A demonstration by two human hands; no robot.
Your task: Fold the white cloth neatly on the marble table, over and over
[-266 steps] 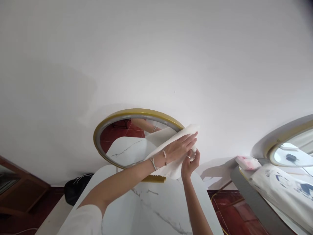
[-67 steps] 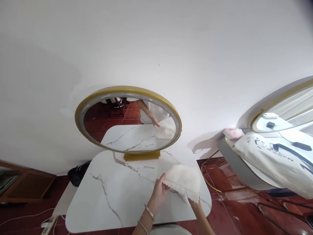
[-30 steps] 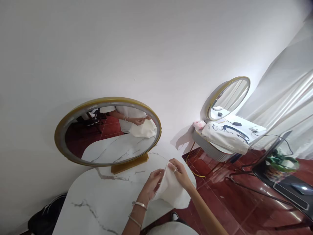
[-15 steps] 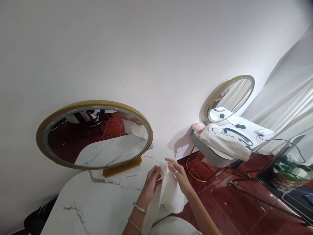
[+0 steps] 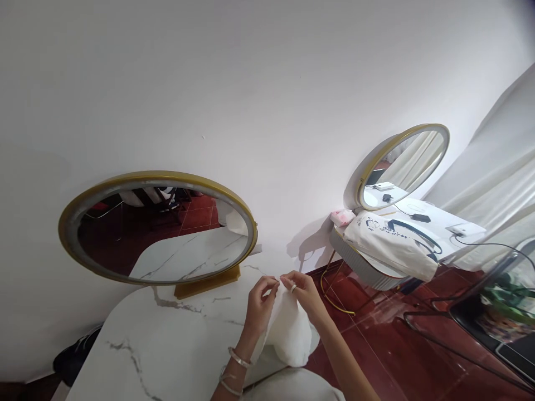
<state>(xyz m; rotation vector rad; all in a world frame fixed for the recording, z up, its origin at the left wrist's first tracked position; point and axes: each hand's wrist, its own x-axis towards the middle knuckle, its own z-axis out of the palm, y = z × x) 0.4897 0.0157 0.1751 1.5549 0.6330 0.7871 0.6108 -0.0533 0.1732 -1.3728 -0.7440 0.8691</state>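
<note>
A: What is noted around the work?
B: A marbled table (image 5: pixel 167 340) is placed beside a white wall (image 5: pixel 267 100). On it, beyond the hands and to their left, a round gold-framed mirror (image 5: pixel 167 239) is carried on a gold base (image 5: pixel 208 283). Farther right, a second table (image 5: pixel 437 211) is topped by another round mirror (image 5: pixel 405 170) and a black adapter (image 5: pixel 421 218).
A: Anything in the way?
B: The marbled table's near right corner is partly covered by a white cloth (image 5: pixel 289 331) and the forearms.
A: Pose of the hands?
B: Both are raised close together, wrists bent, fingertips nearly meeting. The cloth's top edge is pinched between thumb and fingers of the left hand (image 5: pixel 259 303), and likewise by the right hand (image 5: pixel 305 295), so that the rest is hung below them at the table edge. Bracelets (image 5: pixel 239 357) are worn on the left wrist.
A: Containers?
B: A printed cloth bag (image 5: pixel 388 245) is laid flat on the second table; its contents are hidden. A pink-and-white packet (image 5: pixel 341 217) is set just beside it. On a dark chair (image 5: pixel 470 326), a blurred green bundle (image 5: pixel 507 298) is seen; its contents cannot be told.
</note>
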